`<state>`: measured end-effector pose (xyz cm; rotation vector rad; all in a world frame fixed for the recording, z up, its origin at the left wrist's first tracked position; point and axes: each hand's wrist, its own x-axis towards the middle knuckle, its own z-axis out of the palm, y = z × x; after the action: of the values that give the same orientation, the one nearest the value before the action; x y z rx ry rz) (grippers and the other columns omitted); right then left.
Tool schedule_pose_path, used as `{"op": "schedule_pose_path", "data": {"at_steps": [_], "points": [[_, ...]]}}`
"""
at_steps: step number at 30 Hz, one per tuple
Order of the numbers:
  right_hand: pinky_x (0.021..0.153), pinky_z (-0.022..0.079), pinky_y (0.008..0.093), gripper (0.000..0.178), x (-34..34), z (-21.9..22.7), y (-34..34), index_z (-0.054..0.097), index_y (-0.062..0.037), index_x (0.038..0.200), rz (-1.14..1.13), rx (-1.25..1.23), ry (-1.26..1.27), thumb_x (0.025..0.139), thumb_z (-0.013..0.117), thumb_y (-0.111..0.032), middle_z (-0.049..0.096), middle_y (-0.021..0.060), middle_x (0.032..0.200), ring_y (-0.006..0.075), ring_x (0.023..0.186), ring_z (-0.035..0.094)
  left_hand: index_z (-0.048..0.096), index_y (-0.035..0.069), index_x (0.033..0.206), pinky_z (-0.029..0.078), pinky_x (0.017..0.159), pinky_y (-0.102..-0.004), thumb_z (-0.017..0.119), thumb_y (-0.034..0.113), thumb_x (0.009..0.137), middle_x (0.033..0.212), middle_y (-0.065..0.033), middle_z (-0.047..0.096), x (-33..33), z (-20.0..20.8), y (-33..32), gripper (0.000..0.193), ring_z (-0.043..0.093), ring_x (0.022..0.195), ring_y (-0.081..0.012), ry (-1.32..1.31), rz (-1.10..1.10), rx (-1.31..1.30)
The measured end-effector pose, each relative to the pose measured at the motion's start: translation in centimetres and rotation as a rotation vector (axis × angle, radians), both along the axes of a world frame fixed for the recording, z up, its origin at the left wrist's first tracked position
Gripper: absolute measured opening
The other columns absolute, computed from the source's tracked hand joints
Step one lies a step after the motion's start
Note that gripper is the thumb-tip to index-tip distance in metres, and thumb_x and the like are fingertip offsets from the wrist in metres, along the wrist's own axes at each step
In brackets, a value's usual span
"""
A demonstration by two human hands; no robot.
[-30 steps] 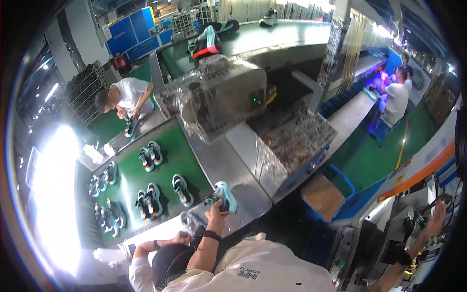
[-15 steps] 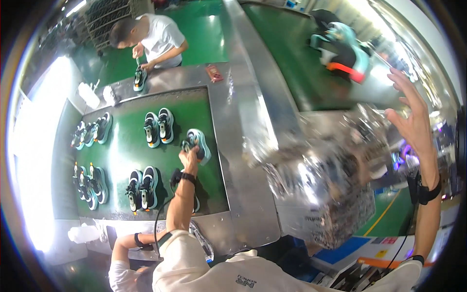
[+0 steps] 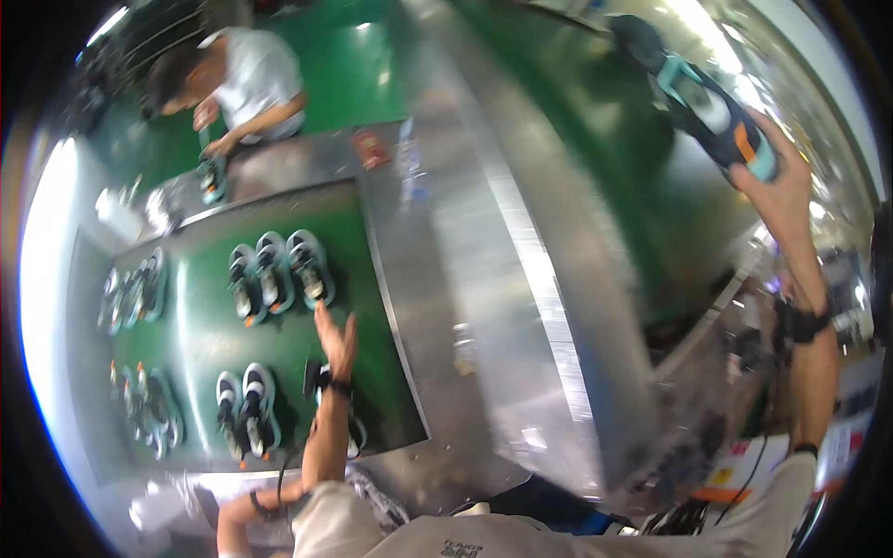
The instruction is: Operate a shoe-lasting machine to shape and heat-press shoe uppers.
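Observation:
My left hand (image 3: 337,346) is open, its fingers stretched toward the near end of a black, white and mint sneaker (image 3: 310,265). That sneaker stands beside two similar sneakers (image 3: 259,279) on a green surface; whether my fingertips still touch it, I cannot tell. At the upper right, my right hand (image 3: 786,186) is closed around one end of another black and mint sneaker (image 3: 707,107) with an orange patch. This one is tilted over the green belt (image 3: 595,167). My left forearm partly hides a further sneaker (image 3: 355,435).
More sneakers stand in groups to the left (image 3: 139,288) and nearer me (image 3: 249,409). A metal frame (image 3: 465,251) separates the two green surfaces. Across the bench a co-worker (image 3: 251,84) handles a sneaker (image 3: 212,179). Another person's arm (image 3: 242,511) reaches in at lower left.
My left hand has set its sneaker beside the pair and let go. My right hand, open before, has closed on the sneaker at the upper right. The whole view has shifted.

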<state>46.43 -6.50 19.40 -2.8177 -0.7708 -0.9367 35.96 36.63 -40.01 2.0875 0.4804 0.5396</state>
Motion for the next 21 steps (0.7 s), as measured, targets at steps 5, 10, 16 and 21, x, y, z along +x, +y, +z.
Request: {"op": "schedule_pose_path", "data": {"at_steps": [5, 10, 16, 21], "points": [[0.070, 0.048, 0.0238, 0.051, -3.3, 3.7, -3.7, 0.065, 0.0052, 0.120, -0.031, 0.484, 0.112, 0.082, 0.072, -0.028, 0.069, 0.0037, 0.082, 0.0086, 0.078, 0.063, 0.048, -0.005, 0.135, 0.044, 0.104, -0.0414, 0.057, 0.016, 0.097, 0.139, -0.0188, 0.052, -14.8, -0.2, -11.4, 0.045, 0.052, 0.126, -0.0296, 0.045, -0.661, -0.968], [0.069, 0.049, 0.0222, 0.047, -14.2, 3.7, -10.4, 0.066, 0.0094, 0.116, -0.038, 0.886, -0.003, 0.079, 0.074, -0.018, 0.071, 0.0059, 0.084, 0.0076, 0.075, 0.063, 0.038, 0.001, 0.147, 0.039, 0.112, -0.0444, 0.061, 0.005, 0.096, 0.147, -0.0178, 0.047, -17.5, 28.5, -26.0, 0.057, 0.049, 0.132, -0.0316, 0.452, -1.606, -1.251], [0.075, 0.052, 0.0274, 0.057, -33.4, -1.4, -14.8, 0.062, 0.0102, 0.122, -0.147, 0.982, -0.271, 0.071, 0.073, -0.011, 0.069, 0.0073, 0.098, 0.0123, 0.085, 0.062, 0.017, 0.010, 0.157, 0.032, 0.115, -0.0496, 0.065, 0.034, 0.095, 0.157, -0.0163, 0.030, -19.7, 40.2, -39.0, 0.082, 0.037, 0.141, -0.0298, 0.239, -1.957, -1.508], [0.092, 0.050, 0.0305, 0.064, -51.7, -7.5, -13.6, 0.053, 0.0089, 0.132, -0.367, 1.283, -0.213, 0.078, 0.077, -0.015, 0.066, 0.0131, 0.115, 0.0152, 0.107, 0.060, 0.028, 0.014, 0.152, 0.028, 0.118, -0.0494, 0.040, 0.064, 0.097, 0.154, -0.0127, 0.036, -28.2, 43.5, -49.2, 0.076, 0.037, 0.141, -0.0299, 0.168, -1.758, -1.578]]}}
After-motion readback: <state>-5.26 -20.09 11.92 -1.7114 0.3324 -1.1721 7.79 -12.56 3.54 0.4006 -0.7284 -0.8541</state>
